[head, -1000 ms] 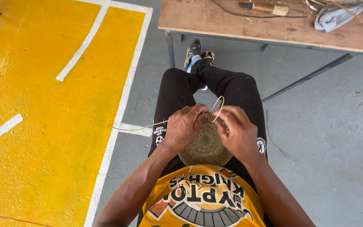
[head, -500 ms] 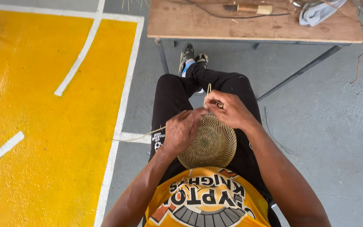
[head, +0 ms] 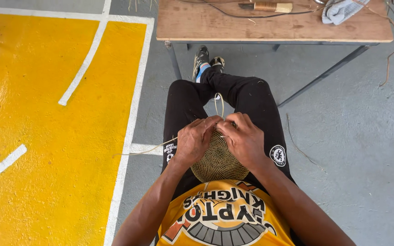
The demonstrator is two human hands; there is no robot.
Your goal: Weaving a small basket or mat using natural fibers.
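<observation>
From the head view, the round woven disc [head: 219, 159] rests on the person's lap, with the left hand [head: 196, 140] and right hand [head: 243, 139] pressed together at its far rim, pinching a thin fibre strand [head: 219, 105] that loops upward. It looks like a stitch mid-wrap; pulling it snug probably needs steady tension. The fingertips hide the exact stitch point, and I can't tell if there's a needle.

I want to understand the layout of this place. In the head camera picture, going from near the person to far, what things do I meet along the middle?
Yellow shirt → round woven disc on the lap → left hand and right hand at its far edge → loop of thin fibre → shoes → wooden table → spool.
</observation>
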